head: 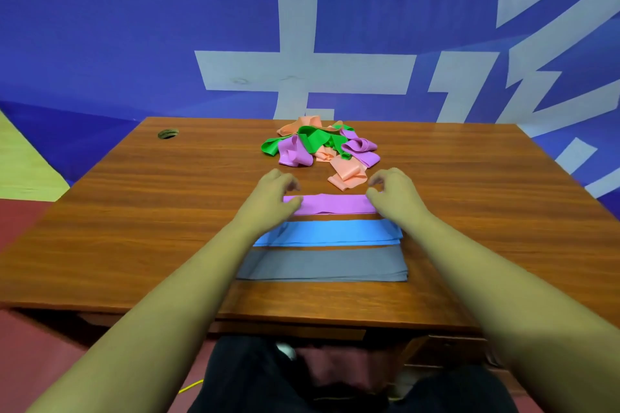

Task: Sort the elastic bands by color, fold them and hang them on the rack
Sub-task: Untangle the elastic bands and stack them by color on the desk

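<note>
Sorting part-done. Left hand (273, 194) and right hand (392, 193), fingers curled, pinch opposite ends of a flat-folded purple band (335, 204) on the wood-grain surface (134, 211). At its 6 o'clock lie folded blue bands (330, 233) and grey bands (323, 263), thin, matte and rectangular. At 12 o'clock a crumpled heap (322, 147) of green, purple and peach strips awaits sorting. No rack is visible, so hanging is probably still to do.

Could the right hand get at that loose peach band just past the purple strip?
Probably yes. The right hand sits at the right end of the folded purple band, and the peach band lies just beyond its fingers on the table, with nothing between them.
</note>
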Tool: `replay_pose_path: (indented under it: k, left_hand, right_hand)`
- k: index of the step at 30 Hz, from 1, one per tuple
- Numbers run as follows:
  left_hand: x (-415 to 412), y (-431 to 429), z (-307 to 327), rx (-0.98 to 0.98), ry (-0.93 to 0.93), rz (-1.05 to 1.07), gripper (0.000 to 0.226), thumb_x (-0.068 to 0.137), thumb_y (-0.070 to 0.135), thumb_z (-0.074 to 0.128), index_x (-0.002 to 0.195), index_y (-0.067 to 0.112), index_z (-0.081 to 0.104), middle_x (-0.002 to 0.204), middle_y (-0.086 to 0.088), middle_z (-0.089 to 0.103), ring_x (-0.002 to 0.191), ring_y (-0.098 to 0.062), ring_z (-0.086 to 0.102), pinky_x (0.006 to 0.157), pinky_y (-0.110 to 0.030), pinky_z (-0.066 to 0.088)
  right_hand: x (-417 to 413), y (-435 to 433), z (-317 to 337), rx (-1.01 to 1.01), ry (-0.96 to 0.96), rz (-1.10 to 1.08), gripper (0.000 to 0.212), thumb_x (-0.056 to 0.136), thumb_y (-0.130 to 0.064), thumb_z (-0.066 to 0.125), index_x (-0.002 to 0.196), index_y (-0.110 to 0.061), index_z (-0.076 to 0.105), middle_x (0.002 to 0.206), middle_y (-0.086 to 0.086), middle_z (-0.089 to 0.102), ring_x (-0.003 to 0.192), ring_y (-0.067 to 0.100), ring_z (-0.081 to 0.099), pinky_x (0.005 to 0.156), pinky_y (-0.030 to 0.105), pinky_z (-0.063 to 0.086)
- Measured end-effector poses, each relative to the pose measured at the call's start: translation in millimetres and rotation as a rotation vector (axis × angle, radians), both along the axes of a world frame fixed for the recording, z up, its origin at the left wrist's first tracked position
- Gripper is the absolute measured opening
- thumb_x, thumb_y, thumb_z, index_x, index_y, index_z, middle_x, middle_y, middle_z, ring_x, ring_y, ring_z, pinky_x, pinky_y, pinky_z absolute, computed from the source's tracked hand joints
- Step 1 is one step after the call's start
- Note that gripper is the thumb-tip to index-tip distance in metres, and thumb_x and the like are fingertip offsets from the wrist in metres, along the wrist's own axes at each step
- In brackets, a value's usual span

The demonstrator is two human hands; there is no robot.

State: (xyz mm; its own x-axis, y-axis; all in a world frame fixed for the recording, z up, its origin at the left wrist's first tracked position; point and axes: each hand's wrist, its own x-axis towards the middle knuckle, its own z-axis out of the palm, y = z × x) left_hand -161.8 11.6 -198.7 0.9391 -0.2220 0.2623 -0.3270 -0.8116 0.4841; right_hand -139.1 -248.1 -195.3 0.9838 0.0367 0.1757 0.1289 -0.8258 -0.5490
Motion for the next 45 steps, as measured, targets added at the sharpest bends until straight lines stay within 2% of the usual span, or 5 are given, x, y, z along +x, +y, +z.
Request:
replay_pose_path:
  k: [17, 22, 29, 35, 45]
  left_hand:
    - [125.2, -87.7, -53.2, 0.084, 0.217, 0.058, 0.025, 0.083, 0.034, 0.072, 0.098, 0.018, 0.059, 0.113, -0.011, 0.055, 0.103, -0.028, 0.053, 0.092, -0.043, 0.047]
    - [127.7, -85.0, -49.6, -0.045, 0.212, 0.050, 0.021, 0.084, 0.025, 0.072, 0.073, 0.023, 0.054, 0.092, -0.006, 0.061, 0.089, -0.024, 0.058, 0.070, -0.030, 0.039]
    - [116.4, -86.4, 24.0, -0.452, 0.101, 0.057, 0.013, 0.094, 0.020, 0.061, 0.086, 0.012, 0.053, 0.077, 0.006, 0.066, 0.063, -0.001, 0.060, 0.060, -0.020, 0.045]
    - [106.1, -93.5, 91.9, -0.574, 0.009, 0.041, 0.017, 0.093, 0.027, 0.062, 0.086, 0.012, 0.056, 0.075, -0.005, 0.066, 0.064, -0.014, 0.058, 0.060, -0.028, 0.044]
    - [58.8, -93.5, 159.2, -0.762, -0.024, -0.058, 0.013, 0.095, 0.020, 0.061, 0.089, 0.010, 0.055, 0.067, 0.000, 0.063, 0.053, -0.004, 0.056, 0.055, -0.018, 0.044]
  right_hand:
    - [102.7, -2.5, -49.7, 0.046, 0.130, -0.139, 0.006, 0.079, -0.011, 0.064, 0.080, -0.008, 0.070, 0.089, 0.009, 0.070, 0.092, 0.027, 0.061, 0.080, 0.037, 0.051]
    - [103.0, -10.0, -42.0, 0.234, 0.129, -0.153, 0.006, 0.078, -0.011, 0.068, 0.074, -0.010, 0.072, 0.074, 0.000, 0.069, 0.073, 0.016, 0.063, 0.069, 0.032, 0.051]
    - [94.8, -1.9, 11.6, 0.616, 0.064, -0.138, 0.008, 0.079, -0.010, 0.075, 0.074, -0.004, 0.073, 0.062, -0.001, 0.061, 0.055, 0.006, 0.049, 0.056, 0.021, 0.040]
    - [67.8, -0.1, 82.3, 0.842, 0.022, 0.013, 0.009, 0.081, -0.018, 0.073, 0.085, -0.009, 0.074, 0.078, -0.002, 0.069, 0.065, 0.012, 0.057, 0.060, 0.024, 0.047]
    - [26.5, 11.2, 138.1, 0.704, -0.101, 0.164, 0.007, 0.080, -0.011, 0.076, 0.083, -0.005, 0.073, 0.069, -0.002, 0.066, 0.057, -0.002, 0.053, 0.057, 0.012, 0.041]
